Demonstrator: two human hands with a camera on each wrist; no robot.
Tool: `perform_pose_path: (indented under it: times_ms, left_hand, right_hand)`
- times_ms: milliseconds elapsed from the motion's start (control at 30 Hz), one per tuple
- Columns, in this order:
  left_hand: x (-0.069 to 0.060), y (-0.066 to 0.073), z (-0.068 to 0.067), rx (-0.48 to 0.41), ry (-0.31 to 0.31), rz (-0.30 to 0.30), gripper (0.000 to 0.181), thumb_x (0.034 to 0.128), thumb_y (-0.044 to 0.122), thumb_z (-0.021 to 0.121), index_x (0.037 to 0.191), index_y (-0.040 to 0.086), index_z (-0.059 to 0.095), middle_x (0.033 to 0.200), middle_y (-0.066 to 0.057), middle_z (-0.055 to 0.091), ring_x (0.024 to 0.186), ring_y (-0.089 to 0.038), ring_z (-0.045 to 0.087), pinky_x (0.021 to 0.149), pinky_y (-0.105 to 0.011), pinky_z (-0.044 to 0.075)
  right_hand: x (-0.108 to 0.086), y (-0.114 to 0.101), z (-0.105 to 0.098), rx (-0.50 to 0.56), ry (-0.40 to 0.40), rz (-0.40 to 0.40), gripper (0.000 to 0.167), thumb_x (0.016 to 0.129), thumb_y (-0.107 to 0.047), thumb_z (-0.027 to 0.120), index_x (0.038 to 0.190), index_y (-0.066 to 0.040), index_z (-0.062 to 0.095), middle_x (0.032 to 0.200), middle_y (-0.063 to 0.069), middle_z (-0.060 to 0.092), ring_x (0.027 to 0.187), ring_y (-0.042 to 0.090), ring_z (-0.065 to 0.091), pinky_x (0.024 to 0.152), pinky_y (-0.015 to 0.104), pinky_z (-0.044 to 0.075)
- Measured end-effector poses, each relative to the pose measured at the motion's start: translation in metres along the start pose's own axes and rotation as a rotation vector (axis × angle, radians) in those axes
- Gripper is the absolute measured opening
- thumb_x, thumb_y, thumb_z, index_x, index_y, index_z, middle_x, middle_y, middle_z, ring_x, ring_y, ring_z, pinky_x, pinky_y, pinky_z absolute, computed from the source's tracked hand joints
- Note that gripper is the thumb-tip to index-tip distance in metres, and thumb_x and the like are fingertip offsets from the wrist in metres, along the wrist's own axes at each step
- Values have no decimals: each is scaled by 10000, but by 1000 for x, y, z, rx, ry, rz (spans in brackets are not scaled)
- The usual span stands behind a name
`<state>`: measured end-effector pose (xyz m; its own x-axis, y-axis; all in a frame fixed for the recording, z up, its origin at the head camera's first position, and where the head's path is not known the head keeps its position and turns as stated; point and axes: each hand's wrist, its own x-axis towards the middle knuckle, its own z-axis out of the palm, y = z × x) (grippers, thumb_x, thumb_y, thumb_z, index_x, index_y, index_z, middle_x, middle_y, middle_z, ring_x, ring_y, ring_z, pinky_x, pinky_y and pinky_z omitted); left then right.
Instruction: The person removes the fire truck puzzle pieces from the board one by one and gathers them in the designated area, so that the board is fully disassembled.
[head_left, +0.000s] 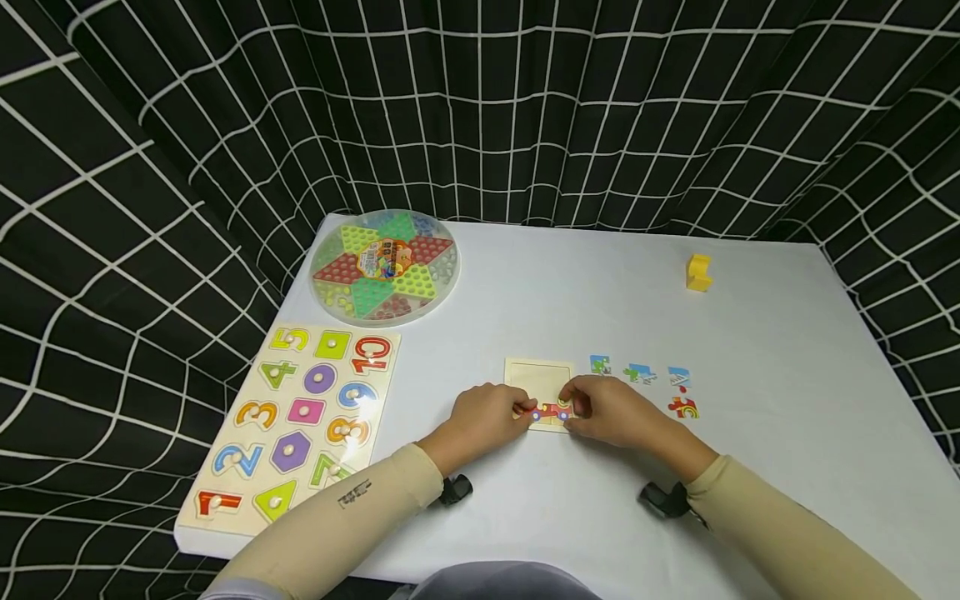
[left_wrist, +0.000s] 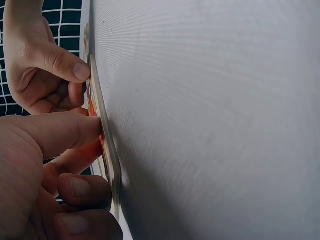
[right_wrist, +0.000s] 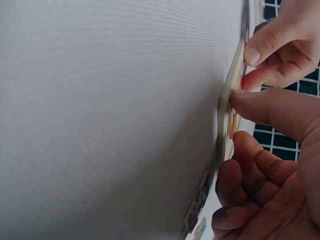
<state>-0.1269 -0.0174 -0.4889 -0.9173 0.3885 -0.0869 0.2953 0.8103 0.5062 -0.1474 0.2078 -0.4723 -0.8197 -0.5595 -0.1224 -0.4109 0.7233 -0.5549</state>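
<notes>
Head view: left hand point(head_left: 489, 415) and right hand point(head_left: 611, 410) narrowly pinch the red car section point(head_left: 551, 412), at opposite ends, over the wooden tray's point(head_left: 536, 375) lower part; loose pieces point(head_left: 683, 407) lie right.

Left wrist view: left hand touches the tray's edge; steadying advisable.

Right wrist view: seating unconfirmed; even pressure advised.

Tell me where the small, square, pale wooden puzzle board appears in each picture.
Head: the puzzle board lies below centre, slightly right.
Left wrist: the puzzle board shows edge-on, left of centre.
Right wrist: the puzzle board shows edge-on, right of centre.
Shared landmark: black cloth with white grid lines.
</notes>
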Motion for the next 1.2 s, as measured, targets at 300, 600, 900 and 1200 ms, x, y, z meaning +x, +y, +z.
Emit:
perform_pose_path:
  times_ms: [300, 600, 900, 1200]
  left_hand:
    - [0, 2, -3, -3, -1, -14, 165, 872, 327, 725, 1025, 283, 766, 963, 131, 715, 770, -101, 635, 564, -283, 431]
    - [1, 1, -2, -13, 0, -28, 174, 869, 334, 716, 1030, 291, 765, 979, 128, 716, 776, -126, 644, 560, -289, 424]
    - [1, 2, -2, -6, 3, -27, 162, 866, 342, 719, 1018, 312, 765, 962, 136, 716, 761, -124, 642, 537, -280, 409]
    - [1, 3, -5, -5, -3, -34, 165, 840, 304, 737, 1000, 299, 776, 910, 143, 713, 678, -82, 591, 521, -277, 400]
  right_hand:
    - [0, -5, -2, -42, 32, -1, 311, 718, -162, 861, 949, -86, 667, 822, -53, 573, 751, 117, 508, 697, 312, 456]
    - [2, -6, -3, -60, 29, -2, 299, 690, -162, 846, 919, -100, 664, 806, -61, 579, 754, 121, 512, 714, 323, 451]
    - [0, -11, 0, -124, 69, -24, 299, 669, -171, 820, 915, -88, 671, 803, -66, 579, 739, 114, 508, 696, 311, 465]
    - [4, -22, -6, -176, 22, -21, 283, 641, -168, 802, 874, -86, 663, 764, -71, 553, 703, 117, 488, 672, 312, 447]
